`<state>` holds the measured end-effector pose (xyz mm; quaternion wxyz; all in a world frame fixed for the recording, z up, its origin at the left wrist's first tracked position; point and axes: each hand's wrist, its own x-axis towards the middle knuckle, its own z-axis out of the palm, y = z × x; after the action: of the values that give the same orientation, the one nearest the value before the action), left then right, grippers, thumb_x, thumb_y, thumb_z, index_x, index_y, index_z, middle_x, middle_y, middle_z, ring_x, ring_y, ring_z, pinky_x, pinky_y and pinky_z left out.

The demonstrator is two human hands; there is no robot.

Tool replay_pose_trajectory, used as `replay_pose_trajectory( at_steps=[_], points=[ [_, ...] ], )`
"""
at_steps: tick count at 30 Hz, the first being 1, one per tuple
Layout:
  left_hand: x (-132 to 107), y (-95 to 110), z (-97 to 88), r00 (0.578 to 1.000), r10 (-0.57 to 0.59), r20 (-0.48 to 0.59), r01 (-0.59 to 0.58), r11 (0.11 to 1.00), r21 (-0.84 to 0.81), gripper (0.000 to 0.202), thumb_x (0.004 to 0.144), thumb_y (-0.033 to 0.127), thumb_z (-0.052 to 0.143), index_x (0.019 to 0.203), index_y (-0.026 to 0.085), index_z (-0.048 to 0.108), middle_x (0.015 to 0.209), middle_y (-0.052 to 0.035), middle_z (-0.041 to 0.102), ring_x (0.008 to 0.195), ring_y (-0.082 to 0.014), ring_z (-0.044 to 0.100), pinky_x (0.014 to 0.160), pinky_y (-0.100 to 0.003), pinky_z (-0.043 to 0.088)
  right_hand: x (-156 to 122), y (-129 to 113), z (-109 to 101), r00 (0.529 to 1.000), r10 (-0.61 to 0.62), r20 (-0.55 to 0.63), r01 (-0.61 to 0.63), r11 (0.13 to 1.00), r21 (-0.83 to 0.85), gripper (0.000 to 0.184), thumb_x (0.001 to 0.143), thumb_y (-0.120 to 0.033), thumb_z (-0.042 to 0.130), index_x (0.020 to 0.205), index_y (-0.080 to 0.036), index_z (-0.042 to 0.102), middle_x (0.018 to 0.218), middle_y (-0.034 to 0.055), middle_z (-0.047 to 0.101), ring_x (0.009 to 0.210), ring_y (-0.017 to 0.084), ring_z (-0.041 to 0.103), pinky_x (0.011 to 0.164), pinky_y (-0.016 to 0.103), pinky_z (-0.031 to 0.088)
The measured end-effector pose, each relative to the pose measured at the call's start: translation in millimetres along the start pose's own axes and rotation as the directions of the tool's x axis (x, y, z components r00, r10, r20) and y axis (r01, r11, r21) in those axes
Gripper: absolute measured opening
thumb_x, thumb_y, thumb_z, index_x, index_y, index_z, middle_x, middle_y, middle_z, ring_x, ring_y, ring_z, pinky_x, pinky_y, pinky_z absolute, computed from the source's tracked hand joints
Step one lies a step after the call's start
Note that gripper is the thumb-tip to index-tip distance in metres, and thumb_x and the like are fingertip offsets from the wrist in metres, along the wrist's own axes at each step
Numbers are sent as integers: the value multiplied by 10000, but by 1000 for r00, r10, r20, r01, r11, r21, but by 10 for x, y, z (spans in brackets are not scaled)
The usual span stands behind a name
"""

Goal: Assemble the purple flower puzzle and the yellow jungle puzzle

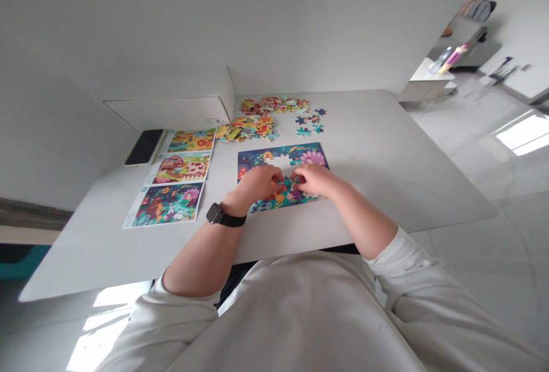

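A partly assembled jigsaw puzzle [253,158] lies before me, dark blue and teal with animals and plants. A white gap [279,162] shows in its upper middle. My left hand [262,182], with a black watch [218,214] on its wrist, is bent over the puzzle with its fingers closed. Opposite it, my right hand [315,179] has its fingers closed too. Between both sets of fingertips is a small teal puzzle piece [287,182] at the lower edge of the gap. The fingers partly cover it, and I cannot tell whether it lies flat.
Loose dark-blue and teal pieces [311,123] lie behind the puzzle. Yellow-orange pieces [251,127] and a reddish pile [274,105] sit further left. Three picture sheets [179,167] and a phone [144,147] are at the left, before a white box [171,110]. The wall borders the table's back.
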<state>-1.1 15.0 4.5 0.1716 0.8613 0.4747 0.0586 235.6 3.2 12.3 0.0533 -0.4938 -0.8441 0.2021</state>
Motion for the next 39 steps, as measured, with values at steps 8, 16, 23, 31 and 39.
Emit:
replay_pose_trajectory(
  at_steps=[8,16,23,31,39],
  points=[
    [-112,90,-65,999,28,-20,-26,995,101,269,933,402,776,1154,252,809,1164,-97,760,1095,-287,721,851,-319,539,0,-11,33,999,38,-2,-38,998,53,276,931,-299,853,1193,-230,799,911,44,795,808,196,693,754,288,430],
    [-192,135,-50,998,29,64,-42,976,214,297,953,431,757,1194,273,832,1207,-136,709,1047,-290,698,810,-323,543,10,7,43,1000,30,-7,-30,997,70,279,925,-327,864,1173,-223,790,876,30,777,782,186,672,731,280,412],
    [-304,193,-141,974,187,129,-208,962,175,226,1008,427,707,1070,265,852,1281,-131,717,1179,-299,694,1025,-397,555,47,39,63,998,68,5,-68,991,115,297,890,-307,905,1153,-235,786,863,-1,756,766,159,657,692,255,377],
    [-291,174,-78,926,362,105,-368,929,37,281,1036,462,692,1228,306,826,1403,-88,751,1328,-284,667,1206,-453,451,57,34,45,996,91,24,-93,986,138,285,882,-303,906,1136,-239,792,830,-20,740,758,151,659,678,251,380],
    [-360,200,-104,931,306,199,-325,943,68,321,1015,534,703,1236,349,843,1466,-92,721,1382,-328,627,1244,-504,362,65,-7,28,990,135,51,-141,982,124,301,880,-296,887,1163,-268,785,823,-39,744,742,148,667,667,248,384]
  ],
)
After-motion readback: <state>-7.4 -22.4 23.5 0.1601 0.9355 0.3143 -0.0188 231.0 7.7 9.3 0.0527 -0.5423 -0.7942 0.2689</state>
